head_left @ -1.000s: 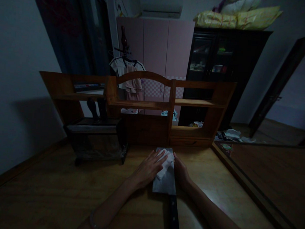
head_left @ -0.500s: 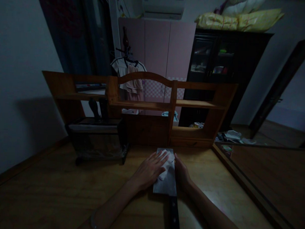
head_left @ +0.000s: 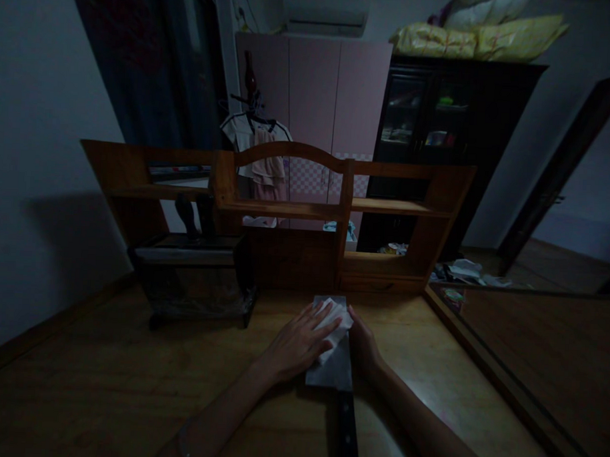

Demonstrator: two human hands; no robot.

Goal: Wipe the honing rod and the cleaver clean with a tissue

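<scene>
A cleaver (head_left: 336, 371) lies flat on the wooden table (head_left: 129, 389), its broad blade pointing away from me and its dark handle (head_left: 348, 430) pointing toward me. My left hand (head_left: 297, 341) lies flat on the blade with its fingers stretched out, pressing a white tissue (head_left: 335, 328) against the metal. My right hand (head_left: 363, 344) rests against the blade's right edge, fingers curled along it. The room is dim.
A wooden desk shelf (head_left: 346, 203) stands at the table's far edge. A dark rack with knife handles (head_left: 193, 264) sits to the left. A second table (head_left: 541, 350) adjoins on the right. Wardrobes and a dark cabinet stand behind.
My left hand and the tissue have slid slightly across the blade; the cleaver and my right hand stay almost where they were.
</scene>
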